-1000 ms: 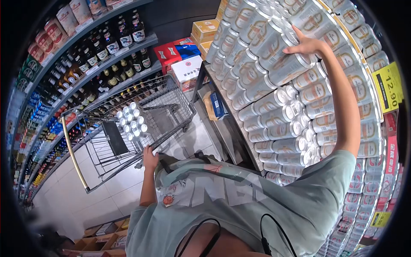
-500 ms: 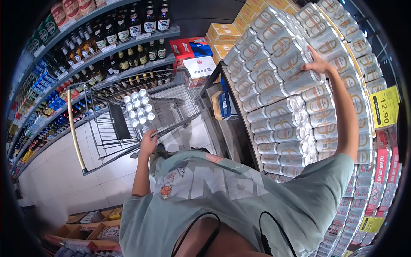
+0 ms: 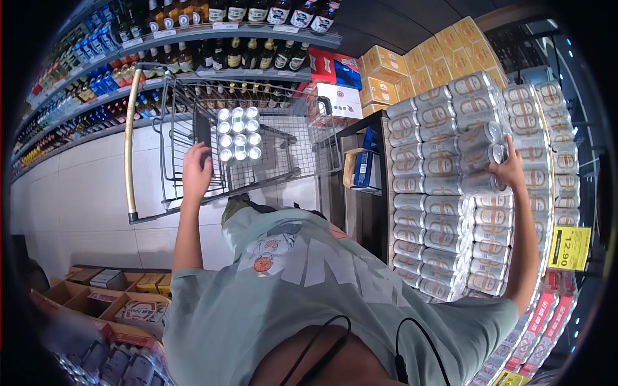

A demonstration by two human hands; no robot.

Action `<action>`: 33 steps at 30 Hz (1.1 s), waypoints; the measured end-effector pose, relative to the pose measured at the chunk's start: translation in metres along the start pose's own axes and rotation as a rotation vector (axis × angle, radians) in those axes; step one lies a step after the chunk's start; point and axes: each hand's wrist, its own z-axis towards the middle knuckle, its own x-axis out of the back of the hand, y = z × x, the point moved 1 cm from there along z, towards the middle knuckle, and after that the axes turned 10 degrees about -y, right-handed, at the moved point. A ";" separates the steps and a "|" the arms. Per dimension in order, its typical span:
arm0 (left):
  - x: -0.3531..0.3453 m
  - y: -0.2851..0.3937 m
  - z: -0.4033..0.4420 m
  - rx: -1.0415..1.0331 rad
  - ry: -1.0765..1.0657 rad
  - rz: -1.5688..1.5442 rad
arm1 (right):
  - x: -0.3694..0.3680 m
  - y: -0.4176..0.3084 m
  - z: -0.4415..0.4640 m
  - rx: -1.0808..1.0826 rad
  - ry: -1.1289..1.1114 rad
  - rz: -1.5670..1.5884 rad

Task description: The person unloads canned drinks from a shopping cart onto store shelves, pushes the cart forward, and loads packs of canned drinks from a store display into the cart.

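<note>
Head view, nearer hand: my right hand (image 3: 510,172), at the right of the frame; my left hand (image 3: 197,170) is well apart, at centre left.
Can pack: this pack of silver cans (image 3: 479,154) lies just left of my right fingers, on the stacked cans (image 3: 438,177).
Can axis: across the frame, lid ends towards my right palm.
Right fingers: thumb and forefinger spread apart against the lid ends; I can't tell whether they grip.
Left fingers: loosely curled by the cart; I can't tell whether they touch its wire.
Shopping cart (image 3: 132,141): upper left, holding a second pack (image 3: 238,139), twelve lids showing, just right of my left hand.
Black stand (image 3: 390,212): a blue-and-tan box (image 3: 364,170) on its lower shelf.
Divided cartons (image 3: 80,302): lower left, with small boxes inside.
</note>
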 end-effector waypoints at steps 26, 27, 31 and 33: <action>0.064 -0.097 0.073 0.838 0.177 0.124 | -0.360 -0.462 0.114 0.409 -0.882 0.121; 0.066 -0.099 0.073 0.843 0.213 0.058 | -0.397 -0.465 0.133 0.426 -0.879 0.140; 0.056 -0.120 0.074 0.832 0.226 0.009 | -0.464 -0.508 0.167 0.205 -0.810 -0.067; 0.055 -0.124 0.078 0.885 0.153 -0.009 | -0.495 -0.526 0.181 0.158 -0.789 -0.056</action>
